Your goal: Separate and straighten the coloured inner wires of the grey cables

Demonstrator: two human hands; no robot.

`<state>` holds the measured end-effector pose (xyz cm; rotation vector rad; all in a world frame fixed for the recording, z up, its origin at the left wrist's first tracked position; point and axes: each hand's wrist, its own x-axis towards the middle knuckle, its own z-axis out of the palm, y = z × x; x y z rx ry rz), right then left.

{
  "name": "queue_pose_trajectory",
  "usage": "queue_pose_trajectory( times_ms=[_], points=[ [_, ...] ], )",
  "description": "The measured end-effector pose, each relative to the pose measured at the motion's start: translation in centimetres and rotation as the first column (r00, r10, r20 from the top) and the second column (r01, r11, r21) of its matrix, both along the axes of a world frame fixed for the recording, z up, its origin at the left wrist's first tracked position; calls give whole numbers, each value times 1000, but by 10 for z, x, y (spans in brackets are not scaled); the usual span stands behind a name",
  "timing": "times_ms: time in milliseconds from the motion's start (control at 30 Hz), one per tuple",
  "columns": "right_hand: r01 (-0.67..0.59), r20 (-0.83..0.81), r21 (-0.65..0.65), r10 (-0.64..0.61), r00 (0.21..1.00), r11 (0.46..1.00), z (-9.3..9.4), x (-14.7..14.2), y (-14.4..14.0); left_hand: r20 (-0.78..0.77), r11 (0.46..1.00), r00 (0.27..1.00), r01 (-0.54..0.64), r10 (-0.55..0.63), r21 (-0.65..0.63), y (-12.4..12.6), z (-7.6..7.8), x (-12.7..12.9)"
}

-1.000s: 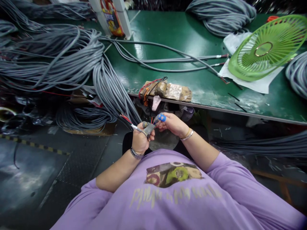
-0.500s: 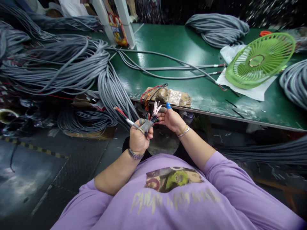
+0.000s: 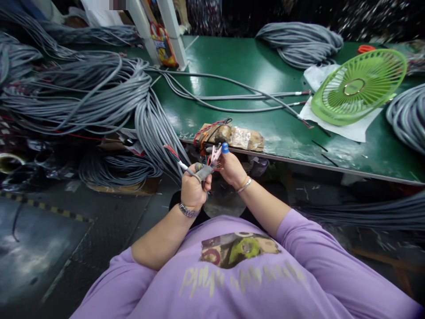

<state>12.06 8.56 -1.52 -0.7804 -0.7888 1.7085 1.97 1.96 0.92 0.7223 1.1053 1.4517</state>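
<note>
My left hand (image 3: 193, 188) is closed round a grey cable (image 3: 192, 172) whose stripped wires, coloured red and green, point up and left past a white band. In the same grip is a grey sleeved end (image 3: 204, 172) with thin coloured wires (image 3: 209, 160) fanning out toward my right hand. A pink clip (image 3: 216, 154) stands at these wires. Close beside it is my right hand (image 3: 232, 169), thumb raised with a blue cover on its tip. Its other fingers are curled and partly hidden, so what they grip is unclear.
Bundled grey cables (image 3: 99, 88) spill over the green table's (image 3: 226, 57) left front edge. A worn block (image 3: 247, 137) with red and black leads lies at the front edge. A green fan (image 3: 355, 86) and another cable coil (image 3: 302, 42) stand on the right.
My right hand has moved left, nearer the wires and the pink clip, and its fingers have drawn in. My left hand stays almost in place, still holding the cables.
</note>
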Motion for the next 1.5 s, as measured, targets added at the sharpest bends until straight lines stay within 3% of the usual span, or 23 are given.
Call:
queue_pose_trajectory(
  times_ms=[167, 533, 800, 1000, 1233, 1333, 1433, 1500],
  points=[
    [-31, -144, -137, 11, 990, 990, 6, -6, 3, -16, 1000, 1000, -2, 2, -18, 1, -3, 2],
    [-47, -235, -206, -3, 972, 978, 8, -9, -1, -48, 1000, 999, -25, 24, -12, -2, -7, 4],
    [-253, -281, -207, 190, 941, 945, -4, 13, -9, -100, 998, 994, -48, 51, 32, -16, -8, 2],
    [-424, 3, -81, 426, 905, 902, 2, 43, -19, -174, 999, 983, -54, 54, 7, -24, -14, -3],
    [-361, 288, 132, 313, 905, 923, 18, 45, -23, -233, 1000, 972, 27, -22, 15, -28, -20, -3],
    [-375, 417, 204, 266, 869, 904, 21, 41, -26, -304, 979, 930, 193, -204, -67, -28, -23, -5],
    [-440, 604, 293, 193, 773, 849, 22, 37, -31, -340, 902, 836, 381, -430, -202, -28, -25, -7],
    [-433, 638, 340, 133, 758, 835, 22, 37, -33, -326, 885, 825, 402, -461, -235, -27, -24, -6]
  ],
)
